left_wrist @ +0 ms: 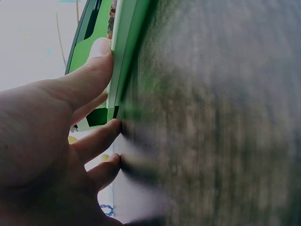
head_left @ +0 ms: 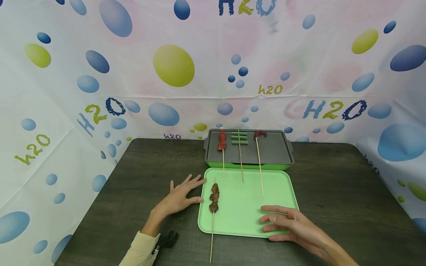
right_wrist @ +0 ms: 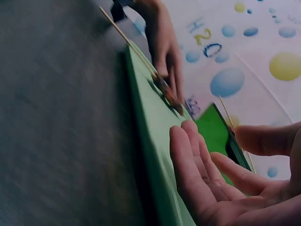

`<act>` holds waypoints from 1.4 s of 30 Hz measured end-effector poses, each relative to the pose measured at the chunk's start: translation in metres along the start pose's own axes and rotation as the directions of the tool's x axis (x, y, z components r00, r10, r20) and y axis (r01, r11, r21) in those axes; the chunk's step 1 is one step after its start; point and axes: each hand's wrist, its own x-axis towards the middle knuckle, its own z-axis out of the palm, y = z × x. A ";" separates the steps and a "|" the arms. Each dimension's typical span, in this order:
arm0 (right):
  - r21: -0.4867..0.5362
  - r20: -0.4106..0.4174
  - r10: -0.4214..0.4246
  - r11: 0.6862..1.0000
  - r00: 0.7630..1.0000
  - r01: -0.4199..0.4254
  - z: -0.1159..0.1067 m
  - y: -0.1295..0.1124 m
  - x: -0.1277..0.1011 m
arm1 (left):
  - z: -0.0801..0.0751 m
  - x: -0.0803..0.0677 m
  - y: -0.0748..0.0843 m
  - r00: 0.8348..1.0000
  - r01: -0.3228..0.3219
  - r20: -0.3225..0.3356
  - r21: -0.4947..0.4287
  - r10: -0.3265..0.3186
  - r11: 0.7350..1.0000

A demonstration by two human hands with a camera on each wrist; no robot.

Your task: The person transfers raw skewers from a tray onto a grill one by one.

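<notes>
A brown meat skewer [head_left: 214, 199] lies on the left side of a light green tray [head_left: 246, 221], its stick reaching past the front rim. My left hand [head_left: 178, 198] is spread at the tray's left edge, thumb and fingers against or very near the rim; it holds nothing. Over the tray's front right corner hovers my right hand [head_left: 289, 223], fingers loosely bent and apart, with nothing between them. The right wrist view shows the same meat skewer [right_wrist: 168, 93] beyond the right hand's fingertips.
Behind the tray stands a grey-topped green grill [head_left: 273, 151]. On it lie a red meat skewer [head_left: 222, 140], a skewer of green pieces [head_left: 239, 137] and a dark red curled skewer [head_left: 260, 134], sticks overhanging the tray. A patterned curtain [head_left: 213, 74] backs the dark table [head_left: 149, 159].
</notes>
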 end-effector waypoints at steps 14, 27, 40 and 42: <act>0.184 0.216 0.050 0.979 0.975 -0.091 0.052 0.037 0.014 | -0.003 0.000 0.001 1.000 -0.001 -0.006 0.004 0.001 1.000; 0.289 0.254 0.077 0.945 0.964 -0.152 0.084 0.048 0.043 | 0.001 -0.005 -0.002 1.000 0.004 -0.020 0.007 -0.004 1.000; 0.327 0.241 0.040 0.937 0.970 -0.120 0.102 0.057 0.063 | 0.002 -0.002 0.001 1.000 -0.006 -0.012 0.007 0.006 1.000; 0.332 0.199 0.039 0.938 0.979 -0.105 0.103 0.057 0.063 | 0.001 -0.001 0.002 1.000 -0.008 -0.011 0.004 0.008 1.000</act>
